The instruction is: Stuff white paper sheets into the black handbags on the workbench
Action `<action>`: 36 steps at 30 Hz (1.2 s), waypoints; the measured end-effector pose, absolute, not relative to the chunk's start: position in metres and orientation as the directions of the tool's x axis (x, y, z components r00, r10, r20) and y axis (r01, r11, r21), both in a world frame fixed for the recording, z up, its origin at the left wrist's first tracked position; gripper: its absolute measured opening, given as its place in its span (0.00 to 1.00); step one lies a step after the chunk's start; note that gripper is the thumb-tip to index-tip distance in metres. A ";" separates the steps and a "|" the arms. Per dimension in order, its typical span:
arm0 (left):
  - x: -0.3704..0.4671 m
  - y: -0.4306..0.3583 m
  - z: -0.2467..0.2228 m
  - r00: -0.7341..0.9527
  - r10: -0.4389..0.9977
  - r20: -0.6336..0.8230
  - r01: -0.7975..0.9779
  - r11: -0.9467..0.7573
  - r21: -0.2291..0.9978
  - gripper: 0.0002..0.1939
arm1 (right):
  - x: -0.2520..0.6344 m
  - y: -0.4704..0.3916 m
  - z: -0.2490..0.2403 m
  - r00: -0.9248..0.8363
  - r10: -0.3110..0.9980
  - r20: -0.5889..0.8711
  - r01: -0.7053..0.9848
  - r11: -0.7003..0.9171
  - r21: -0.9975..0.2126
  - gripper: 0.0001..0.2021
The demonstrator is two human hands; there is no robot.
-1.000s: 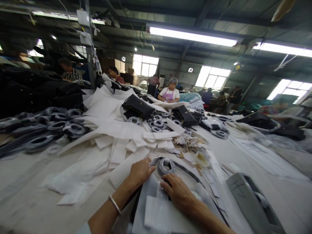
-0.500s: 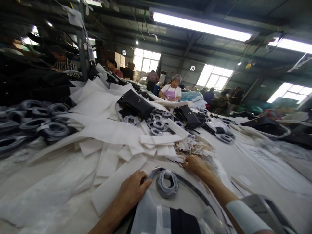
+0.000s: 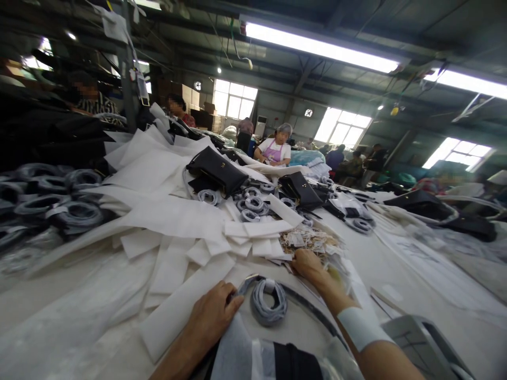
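Note:
Close in front of me lies a black bag [image 3: 297,363] partly covered by white wrapping sheet and clear plastic. Its grey-wrapped handle [image 3: 304,295] arches away from me, around a coiled grey-wrapped strap [image 3: 269,303] bound with a white band. My left hand [image 3: 214,311] is closed at the left side of the handle, thumb and fingers around it. Farther off, my right hand [image 3: 309,264] is closed at the near edge of a pile of string tags [image 3: 307,237]. Its fingertips are turned away, so what they grip is hidden.
White foam sheets [image 3: 174,216] and strips heap up ahead and left. Black bags [image 3: 217,169] and several coiled straps [image 3: 251,203] lie beyond. More coils [image 3: 75,214] are at far left. A grey device [image 3: 423,343] stands at right. A co-worker [image 3: 275,148] sits across.
My right hand has drawn slightly left against the tag pile, and a pale flat piece by its fingers shows less. My left hand keeps its place on the handle. The view has shifted slightly.

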State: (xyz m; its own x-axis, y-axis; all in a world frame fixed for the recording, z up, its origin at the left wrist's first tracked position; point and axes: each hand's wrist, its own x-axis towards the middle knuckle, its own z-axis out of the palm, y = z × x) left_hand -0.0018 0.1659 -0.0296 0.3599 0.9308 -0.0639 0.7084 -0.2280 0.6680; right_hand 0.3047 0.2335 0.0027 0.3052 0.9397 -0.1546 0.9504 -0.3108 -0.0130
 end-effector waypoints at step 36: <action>-0.007 0.177 -0.041 0.429 0.902 -0.035 0.631 -0.273 0.726 0.22 | 0.366 0.216 0.112 0.553 0.816 0.169 0.062 0.162 -0.985 0.10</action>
State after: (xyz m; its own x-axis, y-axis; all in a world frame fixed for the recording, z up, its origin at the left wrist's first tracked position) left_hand -0.0071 0.1767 -0.0407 0.4294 0.9024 -0.0347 0.6313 -0.2725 0.7261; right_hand 0.3659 0.2161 0.1119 0.5532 0.8156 0.1695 0.0623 0.1624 -0.9848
